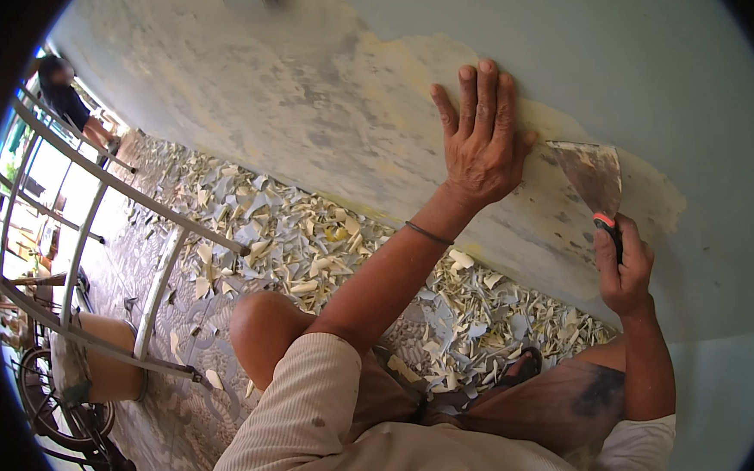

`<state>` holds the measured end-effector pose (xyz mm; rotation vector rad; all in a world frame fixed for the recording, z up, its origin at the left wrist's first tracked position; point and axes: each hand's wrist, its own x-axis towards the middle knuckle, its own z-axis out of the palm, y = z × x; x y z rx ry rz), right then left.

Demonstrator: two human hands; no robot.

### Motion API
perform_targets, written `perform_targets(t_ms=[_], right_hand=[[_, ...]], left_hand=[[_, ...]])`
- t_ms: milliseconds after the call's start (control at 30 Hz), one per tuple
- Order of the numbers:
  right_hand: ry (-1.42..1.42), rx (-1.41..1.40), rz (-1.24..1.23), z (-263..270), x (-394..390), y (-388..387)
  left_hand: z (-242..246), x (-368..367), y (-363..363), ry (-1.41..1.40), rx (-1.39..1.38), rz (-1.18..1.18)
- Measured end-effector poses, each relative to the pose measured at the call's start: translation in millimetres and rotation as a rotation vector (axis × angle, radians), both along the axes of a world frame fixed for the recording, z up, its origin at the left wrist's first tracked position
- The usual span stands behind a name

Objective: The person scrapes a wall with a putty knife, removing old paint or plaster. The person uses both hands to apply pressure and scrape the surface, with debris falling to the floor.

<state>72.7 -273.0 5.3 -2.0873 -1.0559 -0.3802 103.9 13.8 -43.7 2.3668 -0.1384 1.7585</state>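
My left hand lies flat against the wall, fingers spread and holding nothing, on a patch where the paint is off and a mottled beige and grey surface shows. To its right, my right hand grips the black and red handle of a paint scraper. The scraper's wide, stained metal blade points up, its edge at the bared patch near my left thumb. Pale blue-green paint still covers the wall above and to the right. Whether the blade touches the wall, I cannot tell.
Curled paint flakes cover the floor along the wall's foot and around my sandalled foot. On the left are a metal ladder, a tan bucket and a bicycle wheel. Another person is at the far left.
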Motion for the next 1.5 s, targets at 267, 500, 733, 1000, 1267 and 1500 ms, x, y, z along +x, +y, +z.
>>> perform_targets(t_ms=[267,500,733,1000,1267,1500], right_hand=[[0.425,0.173,0.002,-7.0,-19.0,19.7],[0.825,0.571,0.083,-38.7,-46.6,122.3],[0.928,1.0,0.04,-45.6,-78.1,199.3],[0.95,0.955,0.038,-43.1,-79.8,216.5],[0.968,1.015,0.042,-40.4,-77.4,212.9],[0.998,1.058,0.023,-42.5,-80.9,209.2]], left_hand=[[24.7,12.6,48.5,-0.114,-0.121,0.106],[37.0,-2.8,110.5,-0.173,-0.483,0.096],[12.5,4.0,119.0,-0.183,-0.456,0.12],[13.2,3.0,118.3,-0.182,-0.461,0.143],[13.4,3.4,121.4,-0.198,-0.455,0.15],[9.0,3.2,115.7,-0.192,-0.471,0.158]])
